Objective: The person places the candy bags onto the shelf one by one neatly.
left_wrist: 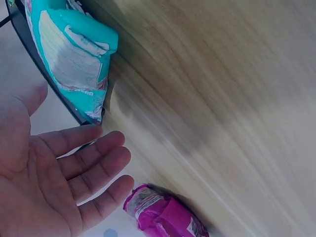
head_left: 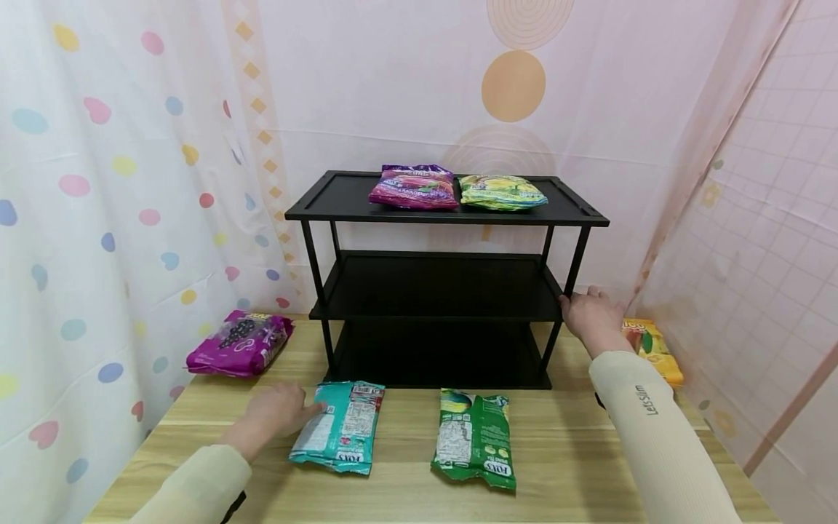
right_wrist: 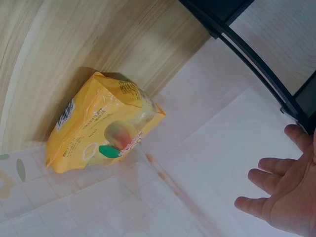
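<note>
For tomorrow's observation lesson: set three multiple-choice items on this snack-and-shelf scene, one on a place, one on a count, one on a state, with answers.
1. Where does the yellow packet lie?
A. on the table, right of the shelf
B. on the middle tier
C. under the left hand

2. How many packets lie on the shelf's top tier?
A. none
B. two
C. four

3. How is the left hand?
A. a fist
B. open, by the teal packet
C. gripping the green packet

Answers:
1 A, it lies on the wood by the right hand.
2 B, only the magenta packet and the lime packet are there.
3 B, the wrist view shows straight fingers.
</note>
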Tool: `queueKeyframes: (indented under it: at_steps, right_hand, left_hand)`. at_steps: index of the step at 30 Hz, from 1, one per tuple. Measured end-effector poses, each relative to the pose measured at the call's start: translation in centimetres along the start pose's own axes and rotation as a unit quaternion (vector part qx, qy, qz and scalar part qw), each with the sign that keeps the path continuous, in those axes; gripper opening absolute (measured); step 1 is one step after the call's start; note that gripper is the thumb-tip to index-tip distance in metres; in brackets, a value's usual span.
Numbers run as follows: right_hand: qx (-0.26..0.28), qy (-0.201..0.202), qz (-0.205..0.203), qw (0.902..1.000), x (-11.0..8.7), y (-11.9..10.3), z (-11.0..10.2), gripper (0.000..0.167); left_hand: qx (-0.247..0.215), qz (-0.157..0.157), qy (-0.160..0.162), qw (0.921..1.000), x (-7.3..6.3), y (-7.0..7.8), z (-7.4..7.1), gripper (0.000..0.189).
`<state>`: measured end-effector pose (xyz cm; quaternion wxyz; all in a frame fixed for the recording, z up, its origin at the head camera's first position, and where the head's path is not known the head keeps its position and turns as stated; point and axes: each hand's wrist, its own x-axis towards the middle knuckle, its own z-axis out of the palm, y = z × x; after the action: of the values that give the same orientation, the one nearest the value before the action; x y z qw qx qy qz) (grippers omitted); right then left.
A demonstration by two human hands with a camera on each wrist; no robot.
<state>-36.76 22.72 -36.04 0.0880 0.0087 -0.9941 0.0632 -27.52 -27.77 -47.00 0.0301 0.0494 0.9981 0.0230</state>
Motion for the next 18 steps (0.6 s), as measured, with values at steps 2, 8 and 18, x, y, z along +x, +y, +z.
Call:
queueKeyframes:
  at_steps: [2,8,18]
  right_hand:
    - [-0.001,0.001,-0.002,1.0000,-0.05,-0.01,0.01,0.053]
    - [-0.001,0.002,-0.005,1.0000,-0.16,-0.04,-0.06,0.052]
    - [0.003,-0.002,-0.003,1.0000,-0.20,-0.05,-0.12,0.052]
  left_hand:
    - [-0.001,-0.003,-0.008,1.0000,-0.04,0.07,0.07,0.066]
    - [-0.015,-0.009,-0.025,0.9995,-0.07,0.22,0.37,0.062]
    - [-0.037,-0.022,-0.053,0.9977,0.14,0.37,0.94,0.068]
